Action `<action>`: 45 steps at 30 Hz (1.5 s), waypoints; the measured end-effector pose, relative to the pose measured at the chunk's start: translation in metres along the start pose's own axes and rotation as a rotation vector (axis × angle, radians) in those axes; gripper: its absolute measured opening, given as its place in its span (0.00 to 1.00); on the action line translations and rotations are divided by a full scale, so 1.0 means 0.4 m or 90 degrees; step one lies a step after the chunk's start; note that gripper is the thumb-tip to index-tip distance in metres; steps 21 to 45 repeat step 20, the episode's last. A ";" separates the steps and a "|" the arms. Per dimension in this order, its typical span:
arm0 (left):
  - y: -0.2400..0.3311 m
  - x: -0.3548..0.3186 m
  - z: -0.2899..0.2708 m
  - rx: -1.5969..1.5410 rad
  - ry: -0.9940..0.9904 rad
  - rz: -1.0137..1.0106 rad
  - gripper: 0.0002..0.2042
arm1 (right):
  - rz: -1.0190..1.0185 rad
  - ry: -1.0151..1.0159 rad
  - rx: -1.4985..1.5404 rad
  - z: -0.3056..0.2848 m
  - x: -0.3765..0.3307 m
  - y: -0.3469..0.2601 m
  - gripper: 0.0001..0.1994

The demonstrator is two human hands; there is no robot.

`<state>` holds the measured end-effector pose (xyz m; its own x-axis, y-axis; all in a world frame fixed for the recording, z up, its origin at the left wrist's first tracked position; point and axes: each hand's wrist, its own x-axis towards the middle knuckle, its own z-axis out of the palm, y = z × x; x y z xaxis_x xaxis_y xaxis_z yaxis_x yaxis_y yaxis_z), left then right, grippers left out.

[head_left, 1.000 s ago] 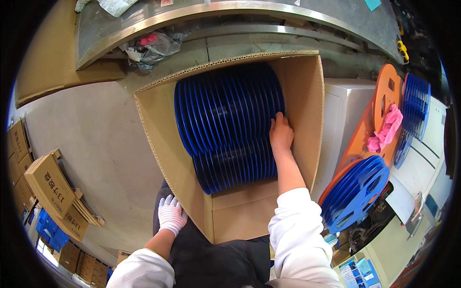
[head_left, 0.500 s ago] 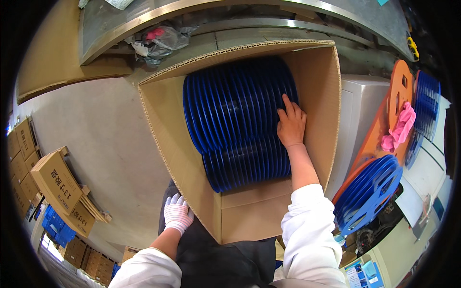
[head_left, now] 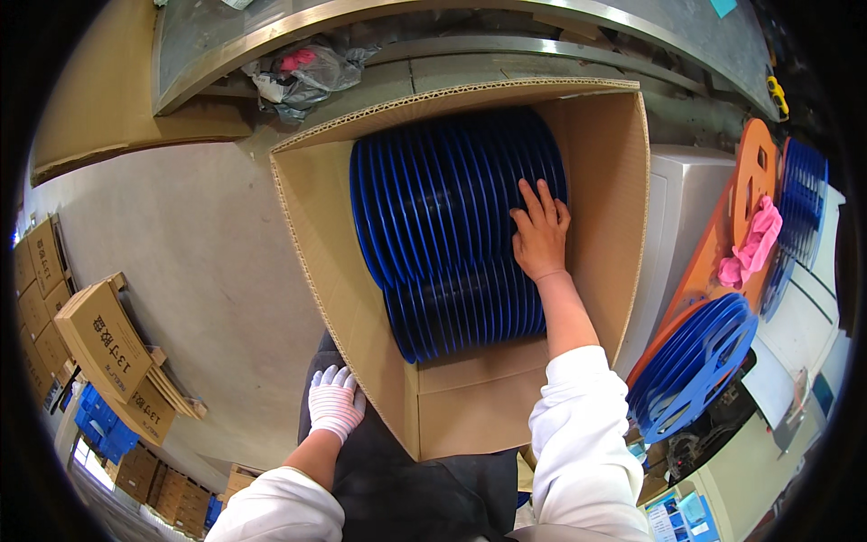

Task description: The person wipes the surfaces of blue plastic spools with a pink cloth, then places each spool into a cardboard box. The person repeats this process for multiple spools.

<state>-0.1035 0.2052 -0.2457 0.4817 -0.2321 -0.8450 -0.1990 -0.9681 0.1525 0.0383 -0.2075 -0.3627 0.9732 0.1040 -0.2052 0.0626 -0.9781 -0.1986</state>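
An open cardboard box [head_left: 479, 411] stands in front of me with several blue plastic reels standing on edge inside it. The larger row of reels [head_left: 442, 199] is at the back, and a second row [head_left: 465, 312] shows nearer to me. My bare right hand [head_left: 543, 237] rests on the right end of the reels with its fingers spread, gripping nothing. Outside the box's near left edge, my left hand [head_left: 335, 403], in a white striped glove, lies with fingers stretched out against the box wall and my dark clothing.
On the right an orange rack [head_left: 718, 244] bears more blue reels [head_left: 695, 361] and a pink cloth [head_left: 754, 239]. Beyond the box runs a metal-edged table [head_left: 433, 27], with a plastic bag [head_left: 312, 77] beneath. Stacked cartons [head_left: 104, 343] stand at the left.
My right hand has shifted slightly left over the reels, and its fingers have spread further apart. The left hand stays where it was. The view has moved a little.
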 end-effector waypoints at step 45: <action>-0.017 -0.001 0.021 -0.020 0.062 0.011 0.17 | -0.024 -0.030 0.040 0.010 0.049 -0.078 0.07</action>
